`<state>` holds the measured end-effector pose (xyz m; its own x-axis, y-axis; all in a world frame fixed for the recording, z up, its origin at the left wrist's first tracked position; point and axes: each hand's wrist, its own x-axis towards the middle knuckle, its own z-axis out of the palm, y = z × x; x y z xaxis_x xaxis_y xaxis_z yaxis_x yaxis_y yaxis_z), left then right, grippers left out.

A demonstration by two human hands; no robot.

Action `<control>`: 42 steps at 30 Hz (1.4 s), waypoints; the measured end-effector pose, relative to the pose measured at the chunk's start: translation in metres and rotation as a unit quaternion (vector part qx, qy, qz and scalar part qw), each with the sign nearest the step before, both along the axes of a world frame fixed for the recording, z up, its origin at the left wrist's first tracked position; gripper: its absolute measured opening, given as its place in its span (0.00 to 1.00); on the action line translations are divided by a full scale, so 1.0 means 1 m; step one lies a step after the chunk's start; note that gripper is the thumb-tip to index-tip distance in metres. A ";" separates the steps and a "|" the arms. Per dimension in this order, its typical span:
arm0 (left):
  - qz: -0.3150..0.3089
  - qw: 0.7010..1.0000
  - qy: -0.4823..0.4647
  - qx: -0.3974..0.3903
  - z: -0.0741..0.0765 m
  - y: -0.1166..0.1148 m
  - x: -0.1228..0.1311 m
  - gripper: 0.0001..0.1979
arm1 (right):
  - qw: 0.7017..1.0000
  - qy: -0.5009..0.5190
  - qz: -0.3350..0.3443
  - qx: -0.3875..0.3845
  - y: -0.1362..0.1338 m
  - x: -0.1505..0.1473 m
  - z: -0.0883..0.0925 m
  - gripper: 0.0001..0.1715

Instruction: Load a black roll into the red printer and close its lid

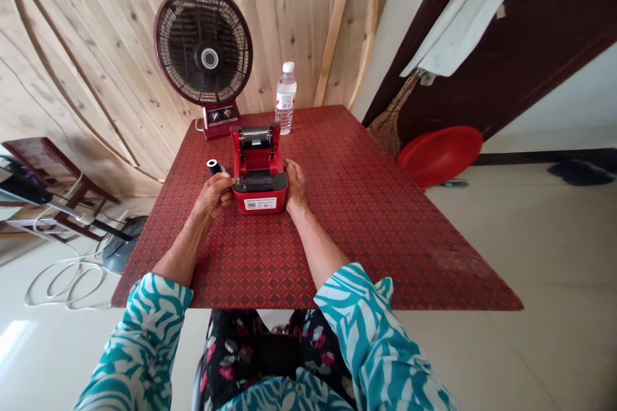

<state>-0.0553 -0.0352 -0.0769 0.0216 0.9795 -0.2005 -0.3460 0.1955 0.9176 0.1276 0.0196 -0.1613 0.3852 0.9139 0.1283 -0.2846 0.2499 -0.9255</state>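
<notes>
A small red and black label printer (pixel 261 202) stands on the table with its lid raised, a white sticker on its front. No paper roll shows in its red inner bay. My left hand (pixel 215 194) is closed, thumb and forefinger pinching at the printer's left edge. Against the right side lies my right hand (pixel 295 187), its fingers curved along the casing, gripping it; its thumb is partly hidden. Just beyond my left hand a dark roll with a white-rimmed core (pixel 213 167) rests on the table, partly covered by that hand.
A dark red table fan (pixel 204 54) and a water bottle (pixel 286 99) stand at the back of the patterned red table (pixel 366 225). Behind is a wooden plank wall. A red basin (pixel 441 155) and a broom (pixel 393 119) are at the right; a chair (pixel 53 173) and coiled cable are left.
</notes>
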 end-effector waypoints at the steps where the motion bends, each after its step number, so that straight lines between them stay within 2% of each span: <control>1: 0.000 1.000 0.011 0.011 -0.001 -0.001 0.000 0.17 | 1.000 0.000 0.000 0.001 0.000 0.000 0.000 0.28; 3: 0.000 0.998 0.038 0.043 -0.002 -0.001 -0.001 0.16 | 1.000 -0.001 -0.001 0.003 0.002 -0.001 -0.001 0.28; 5: 0.033 0.992 0.072 0.101 0.000 -0.001 -0.001 0.15 | 1.000 0.002 -0.003 0.007 0.003 -0.001 -0.002 0.29; 7: 0.077 0.976 0.118 0.165 0.007 0.001 0.000 0.13 | 1.000 0.004 -0.002 0.011 0.004 -0.002 -0.003 0.28; 9: 0.080 0.956 0.185 0.212 0.020 0.008 0.003 0.11 | 1.000 0.002 -0.001 0.014 0.006 -0.002 -0.004 0.27; 10: 0.057 0.945 0.226 0.229 0.028 0.013 0.005 0.10 | 1.000 0.001 -0.002 0.016 0.007 -0.002 -0.005 0.26; 13: -0.068 0.894 0.350 0.272 0.051 0.034 0.014 0.06 | 1.000 -0.002 -0.009 0.018 0.010 -0.003 -0.008 0.24; 16: -0.181 0.843 0.433 0.262 0.064 0.058 0.026 0.05 | 1.000 -0.001 -0.007 0.017 0.013 -0.005 -0.011 0.21; 18: -0.225 0.821 0.466 0.239 0.067 0.070 0.034 0.07 | 1.000 -0.005 -0.006 0.018 0.014 -0.006 -0.011 0.19; 23: -0.251 0.795 0.508 0.213 0.060 0.083 0.050 0.13 | 0.999 -0.028 -0.010 0.010 0.011 -0.005 -0.008 0.18; 25: -0.278 0.762 0.549 0.204 0.057 0.086 0.053 0.13 | 0.999 -0.040 -0.008 0.006 0.009 -0.003 -0.005 0.18; 28: -0.318 0.693 0.613 0.206 0.055 0.090 0.053 0.11 | 0.999 -0.045 -0.009 0.006 0.007 -0.002 -0.003 0.17; 32: -0.399 0.553 0.700 0.212 0.059 0.090 0.051 0.11 | 1.000 -0.029 -0.009 0.006 0.007 -0.002 -0.002 0.16; 33: -0.402 0.523 0.721 0.212 0.060 0.089 0.050 0.13 | 1.000 -0.027 -0.008 0.005 0.007 -0.003 -0.002 0.16; 35: -0.375 0.490 0.754 0.224 0.061 0.085 0.048 0.16 | 1.000 -0.027 -0.007 0.003 0.007 -0.003 -0.002 0.16; 39: -0.304 0.476 0.777 0.278 0.059 0.076 0.044 0.19 | 0.999 -0.028 -0.018 0.005 0.007 -0.003 -0.001 0.17; 42: -0.247 0.480 0.781 0.313 0.057 0.069 0.042 0.19 | 1.000 -0.020 -0.013 0.008 0.007 -0.003 -0.002 0.16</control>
<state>-0.0129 0.0341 -0.0201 0.5851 0.8107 -0.0189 0.8069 -0.5844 -0.0861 0.1249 0.0263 -0.1630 0.4038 0.9009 0.1589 -0.2398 0.2719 -0.9320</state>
